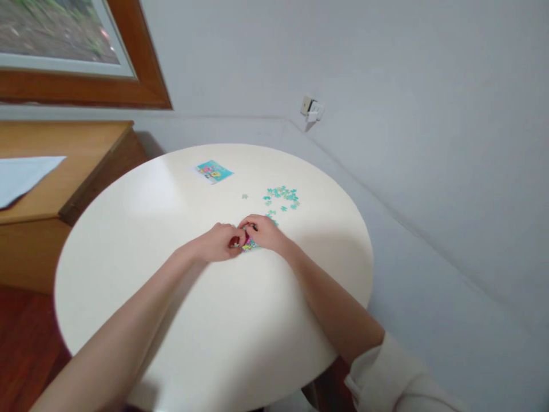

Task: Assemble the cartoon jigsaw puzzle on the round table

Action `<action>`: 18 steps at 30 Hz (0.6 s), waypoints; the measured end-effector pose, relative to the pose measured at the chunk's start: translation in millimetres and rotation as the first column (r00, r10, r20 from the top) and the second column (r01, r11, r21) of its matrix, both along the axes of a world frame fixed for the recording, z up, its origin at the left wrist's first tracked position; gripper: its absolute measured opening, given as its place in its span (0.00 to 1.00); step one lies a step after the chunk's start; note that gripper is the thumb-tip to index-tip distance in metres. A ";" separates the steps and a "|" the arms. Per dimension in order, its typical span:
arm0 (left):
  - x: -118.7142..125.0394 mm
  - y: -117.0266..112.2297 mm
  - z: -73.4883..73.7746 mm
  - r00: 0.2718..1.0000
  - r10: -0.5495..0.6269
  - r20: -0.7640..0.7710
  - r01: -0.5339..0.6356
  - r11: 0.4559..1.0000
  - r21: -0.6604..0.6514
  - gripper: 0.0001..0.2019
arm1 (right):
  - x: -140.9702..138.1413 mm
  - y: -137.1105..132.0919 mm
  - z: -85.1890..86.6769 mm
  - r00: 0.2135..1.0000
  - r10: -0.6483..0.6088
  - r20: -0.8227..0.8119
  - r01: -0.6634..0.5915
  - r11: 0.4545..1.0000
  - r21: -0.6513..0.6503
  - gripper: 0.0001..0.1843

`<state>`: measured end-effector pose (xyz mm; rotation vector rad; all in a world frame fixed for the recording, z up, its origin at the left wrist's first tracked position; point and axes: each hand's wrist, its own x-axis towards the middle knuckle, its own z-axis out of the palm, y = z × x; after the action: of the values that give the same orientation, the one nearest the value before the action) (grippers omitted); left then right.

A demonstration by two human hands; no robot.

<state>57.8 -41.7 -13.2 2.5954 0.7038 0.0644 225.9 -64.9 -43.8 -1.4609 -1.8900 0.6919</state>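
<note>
As our bare forearms reach over the round white table (214, 326), a pale sleeve (394, 372) pushed up on the right one, our hands meet near its middle. We judge that we are fitting pieces together: our left hand (221, 242) and right hand (265, 232) close on a small puzzle patch (249, 245) that lies flat on the tabletop between them and partly under them. The fingers of both hands are curled and drawn together, tips on the patch; whether one loose piece is pinched among them is too small to tell. Only the patch's near edge shows, pink and yellow with a little blue. To our mind the next move calls for a light, exact press at that edge, one hand steadying the patch on the smooth top. Just beyond the right hand lie the loose pieces (282, 195), teal and scattered, with a stray piece (245, 196) apart to their left. Farther off, a picture card (214, 171) in like colours lies near the far rim. Behind it a wall socket (312, 108) sits on the grey wall.
</note>
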 end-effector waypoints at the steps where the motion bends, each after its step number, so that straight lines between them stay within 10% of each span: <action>1: 4.2 -3.7 0.1 1.000 -0.008 0.012 0.008 1.000 -0.001 0.03 | 0.4 -0.2 1.7 1.000 -0.001 0.005 0.001 1.000 -0.003 0.16; 18: 7.9 -4.4 -10.1 0.985 0.051 0.166 -0.008 0.968 -0.251 0.10 | 2.0 -0.1 4.0 0.997 -0.047 0.057 0.047 0.999 0.003 0.16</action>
<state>65.7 -46.2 -23.3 2.3070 0.6435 0.1941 228.0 -65.0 -39.8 -1.5338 -1.8918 0.6329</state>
